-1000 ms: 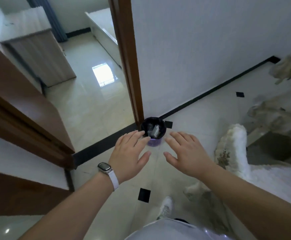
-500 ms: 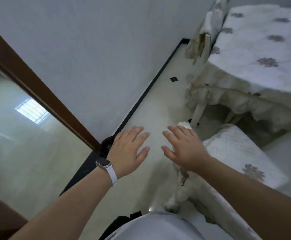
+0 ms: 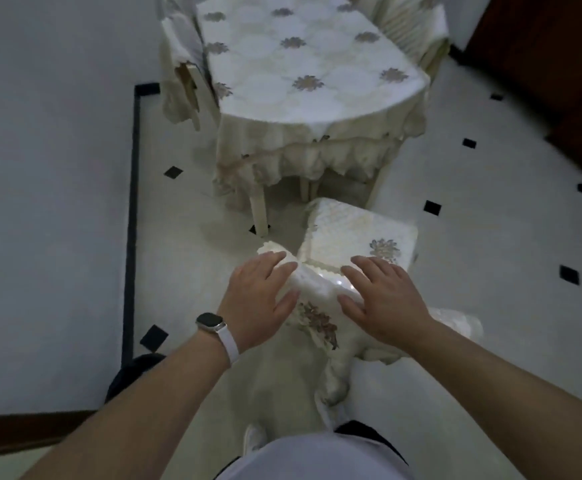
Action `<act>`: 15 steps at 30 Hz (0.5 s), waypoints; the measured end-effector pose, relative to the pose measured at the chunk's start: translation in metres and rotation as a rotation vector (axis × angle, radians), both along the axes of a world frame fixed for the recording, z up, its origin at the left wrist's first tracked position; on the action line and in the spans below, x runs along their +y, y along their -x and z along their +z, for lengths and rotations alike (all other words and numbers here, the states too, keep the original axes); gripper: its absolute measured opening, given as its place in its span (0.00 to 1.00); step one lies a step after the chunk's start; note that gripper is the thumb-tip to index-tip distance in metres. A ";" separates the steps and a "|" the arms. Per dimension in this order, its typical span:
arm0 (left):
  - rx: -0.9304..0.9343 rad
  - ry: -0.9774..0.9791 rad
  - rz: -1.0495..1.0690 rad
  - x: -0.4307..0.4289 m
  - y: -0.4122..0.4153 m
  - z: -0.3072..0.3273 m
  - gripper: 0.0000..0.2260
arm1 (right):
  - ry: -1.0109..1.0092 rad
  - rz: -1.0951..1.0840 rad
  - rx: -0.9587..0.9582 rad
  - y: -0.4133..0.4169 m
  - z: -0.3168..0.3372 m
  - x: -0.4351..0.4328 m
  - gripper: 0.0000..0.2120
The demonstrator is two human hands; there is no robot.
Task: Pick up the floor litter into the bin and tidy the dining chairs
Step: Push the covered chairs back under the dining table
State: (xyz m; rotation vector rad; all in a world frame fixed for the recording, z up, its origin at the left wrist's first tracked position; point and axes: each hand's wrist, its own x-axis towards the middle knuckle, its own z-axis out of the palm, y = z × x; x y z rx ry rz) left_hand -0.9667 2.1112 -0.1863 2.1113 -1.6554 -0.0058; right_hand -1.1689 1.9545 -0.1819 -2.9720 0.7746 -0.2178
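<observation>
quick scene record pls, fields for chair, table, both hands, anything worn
chair: cloth-covered, pulled out from the table, seat toward it
table: flowered cloth, ahead of chair
left hand: open, fingers over top of chair back
right hand: open, over same top edge
contact: cannot tell
watch: on left wrist

1. the chair (image 3: 358, 233) wears a soft white cloth cover with a bumpy, stitched top.
2. the bench (image 3: 300, 64) has cloth like it, frilly at the edge.
3. the floor (image 3: 490, 254) is smooth, shiny tile.
4. the watch (image 3: 209, 322) has a smooth white band.
</observation>
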 end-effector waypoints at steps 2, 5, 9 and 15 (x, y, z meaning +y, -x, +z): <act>0.015 0.000 -0.075 -0.006 -0.002 -0.007 0.19 | 0.011 -0.115 -0.024 0.016 -0.005 0.010 0.24; 0.044 -0.028 -0.167 -0.014 0.001 -0.018 0.20 | 0.028 -0.236 -0.053 0.039 -0.013 0.028 0.23; 0.071 -0.062 -0.258 -0.021 0.016 -0.028 0.20 | 0.030 -0.339 -0.050 0.065 -0.026 0.043 0.22; 0.062 -0.119 -0.249 -0.041 0.023 -0.047 0.23 | 0.013 -0.376 -0.060 0.081 -0.049 0.037 0.24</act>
